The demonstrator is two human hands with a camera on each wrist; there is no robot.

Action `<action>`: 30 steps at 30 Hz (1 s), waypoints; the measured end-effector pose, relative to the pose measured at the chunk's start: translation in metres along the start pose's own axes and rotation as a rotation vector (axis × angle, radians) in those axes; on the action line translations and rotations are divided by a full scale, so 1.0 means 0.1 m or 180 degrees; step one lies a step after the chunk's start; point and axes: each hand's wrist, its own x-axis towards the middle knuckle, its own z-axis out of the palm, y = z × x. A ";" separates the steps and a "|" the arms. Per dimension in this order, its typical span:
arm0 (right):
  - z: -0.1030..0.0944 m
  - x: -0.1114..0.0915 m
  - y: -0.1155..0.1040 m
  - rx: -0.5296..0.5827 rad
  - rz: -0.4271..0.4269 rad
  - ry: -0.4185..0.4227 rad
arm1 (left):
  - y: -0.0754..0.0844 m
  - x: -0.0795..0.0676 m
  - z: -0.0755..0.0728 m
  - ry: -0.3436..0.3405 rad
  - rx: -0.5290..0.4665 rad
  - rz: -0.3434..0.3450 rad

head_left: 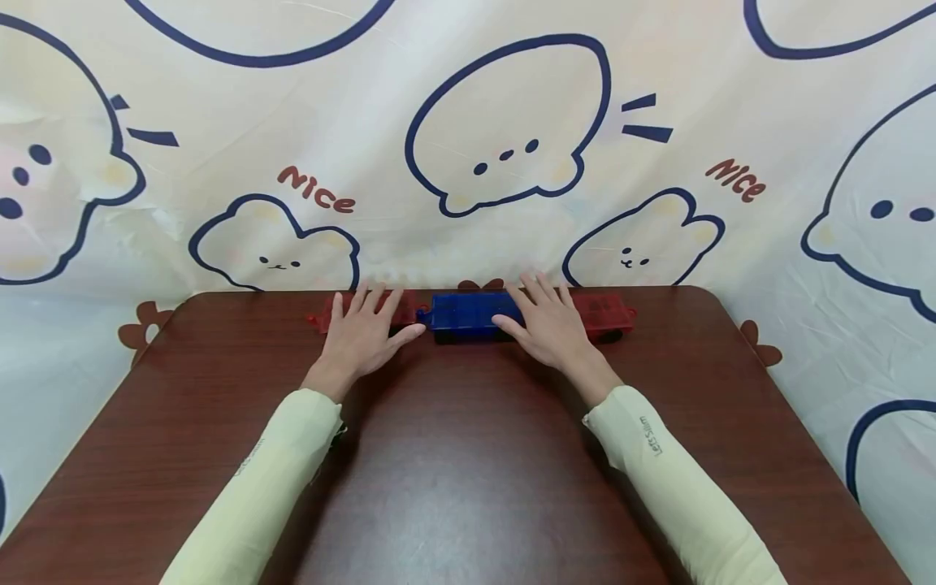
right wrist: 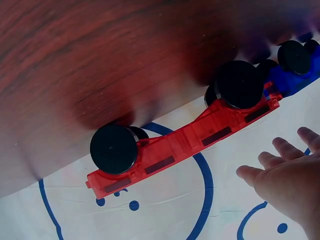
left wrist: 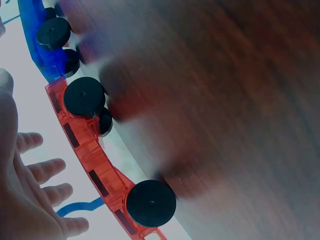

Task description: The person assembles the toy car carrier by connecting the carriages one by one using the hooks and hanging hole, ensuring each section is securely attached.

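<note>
Three see-through plastic toy cars with black wheels stand in a row at the table's far edge. The left red car point(head_left: 405, 312) lies partly hidden under my left hand point(head_left: 360, 335), whose fingers are spread. In the middle is the blue car point(head_left: 468, 312). My right hand point(head_left: 552, 327), fingers straight, is over the joint between the blue car and the right red car point(head_left: 605, 312). Both wrist views show gaps: the left fingers point(left wrist: 46, 170) hover apart from the left red car point(left wrist: 92, 155), and the right fingers point(right wrist: 272, 157) from the right one point(right wrist: 180, 142).
The dark brown wooden table point(head_left: 439, 471) has rounded far corners. Right behind the cars hangs a pale cloth point(head_left: 380, 122) with dark blue cartoon outlines and the word "Nice". It also runs along both sides of the table.
</note>
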 end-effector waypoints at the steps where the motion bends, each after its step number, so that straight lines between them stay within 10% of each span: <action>1: 0.00 0.00 -0.01 -0.0001 -0.0007 0.0005 | 0.00 0.00 0.00 0.0006 0.0004 0.0004; 30: 0.16 0.21 -0.27 0.0002 -0.0245 0.0005 | -0.09 0.04 0.00 0.0009 -0.0024 -0.0054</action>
